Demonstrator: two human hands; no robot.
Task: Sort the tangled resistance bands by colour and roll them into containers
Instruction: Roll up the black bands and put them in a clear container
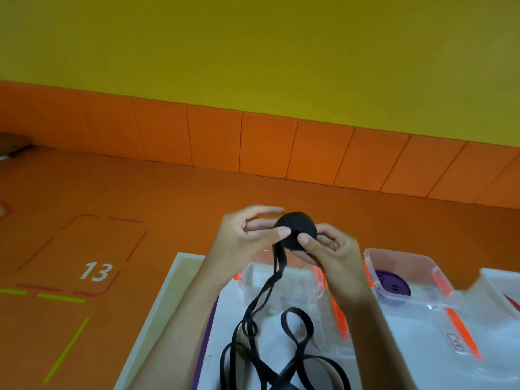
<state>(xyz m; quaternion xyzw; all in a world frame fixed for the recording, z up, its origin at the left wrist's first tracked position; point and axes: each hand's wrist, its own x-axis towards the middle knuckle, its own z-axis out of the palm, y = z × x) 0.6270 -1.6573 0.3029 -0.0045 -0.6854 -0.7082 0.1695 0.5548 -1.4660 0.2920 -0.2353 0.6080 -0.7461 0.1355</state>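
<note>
Black resistance band [296,229], part-rolled into a disc, held above the white tabletop [163,319]. Left hand [247,235] fingers pinch its 9 o'clock edge, and right hand [329,249] fingers pinch at 4 o'clock. Loose tail [253,327] hangs toward 6 o'clock, cut off by the frame edge. Clear container [247,277] behind the forearms, contents obscured. Second container [399,253], 3 o'clock, holds a purple roll [392,285].

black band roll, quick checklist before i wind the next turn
1. Black roll pinched by left hand and right hand: ok.
2. Roll wound evenly: cannot tell, blurred.
3. Loose loops on the tray free of tangles: not ok, they cross each other.
4. Clear container below the hands empty: cannot tell, partly hidden.
5. Purple roll alone in its own container: ok.
</note>
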